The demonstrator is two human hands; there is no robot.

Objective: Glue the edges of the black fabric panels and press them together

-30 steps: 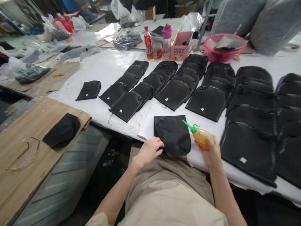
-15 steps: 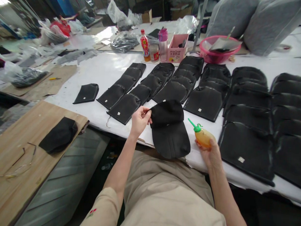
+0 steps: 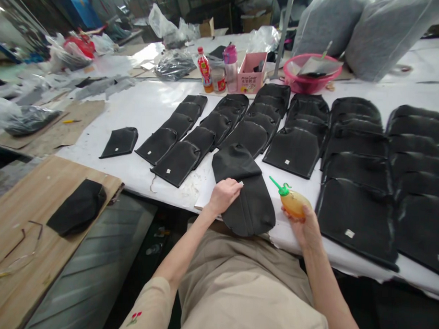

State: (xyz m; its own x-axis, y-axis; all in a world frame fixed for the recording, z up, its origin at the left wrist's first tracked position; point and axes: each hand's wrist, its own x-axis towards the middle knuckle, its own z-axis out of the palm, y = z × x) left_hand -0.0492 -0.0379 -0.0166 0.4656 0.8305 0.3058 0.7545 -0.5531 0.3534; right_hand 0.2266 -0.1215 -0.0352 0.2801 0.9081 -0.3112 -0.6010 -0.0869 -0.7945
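Black fabric piece [image 3: 244,194]: lies unfolded at the near edge of the white worktop [image 3: 149,104]. Left hand [image 3: 223,195]: fingers curled, pressing on its left edge. Right hand [image 3: 305,225]: wrapped around an amber glue bottle [image 3: 293,201], green nozzle up-left, just beside the piece. Rows of similar black pieces [image 3: 295,148] beyond.

The person wears a beige short-sleeved shirt of plain woven cloth; a small red flower with green stem is embroidered on its left sleeve, well behind the left hand [image 3: 223,195]; forearms and both hands are bare
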